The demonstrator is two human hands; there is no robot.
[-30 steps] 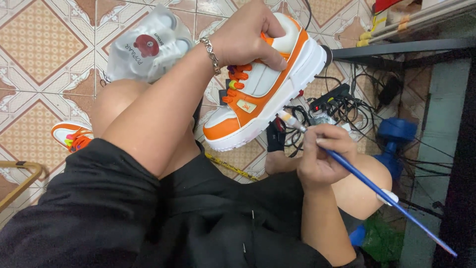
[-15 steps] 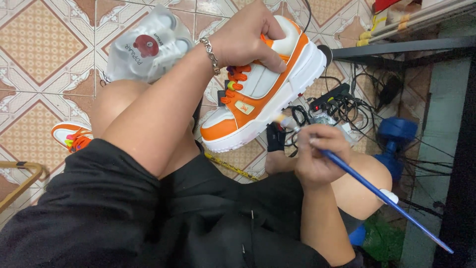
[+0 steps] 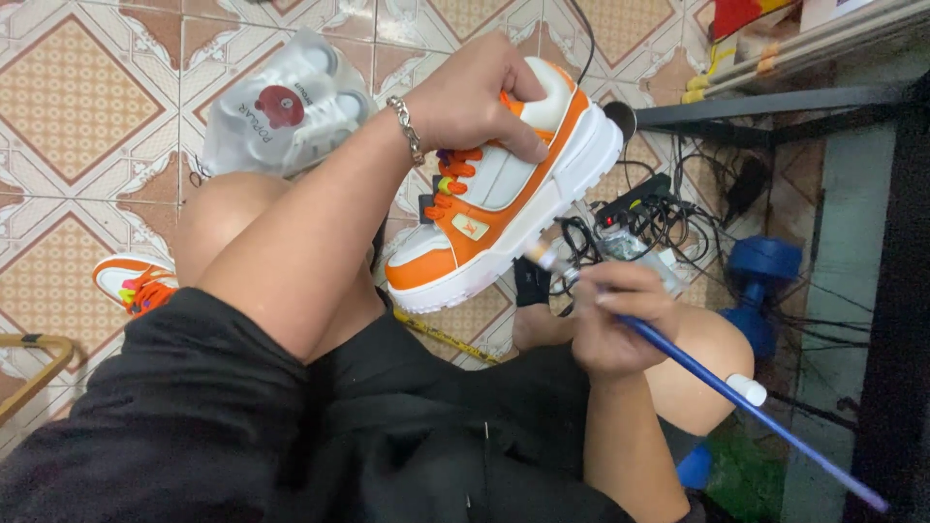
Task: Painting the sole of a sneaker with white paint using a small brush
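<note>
My left hand [image 3: 480, 97], a chain bracelet on its wrist, grips an orange-and-white sneaker [image 3: 509, 189] by the heel and collar. The shoe hangs tilted over my lap, toe toward me, with orange laces showing. A blue-handled paintbrush [image 3: 736, 392] is pinched in my right hand [image 3: 615, 320]. Its pale tip [image 3: 539, 255] touches the white sole edge near the middle of the shoe. The handle runs out toward the lower right. My bare knees and black shorts fill the foreground.
A second orange-and-white sneaker [image 3: 136, 281] lies on the patterned tile floor at left. A clear plastic bag [image 3: 286, 111] with white contents sits above my left knee. Black cables and a power strip [image 3: 639, 208] tangle at right, beside a blue dumbbell [image 3: 760, 281] and a dark shelf frame [image 3: 775, 102].
The sneaker has shifted slightly down and left in my left hand. My right hand has brought the brush tip up against the sole edge.
</note>
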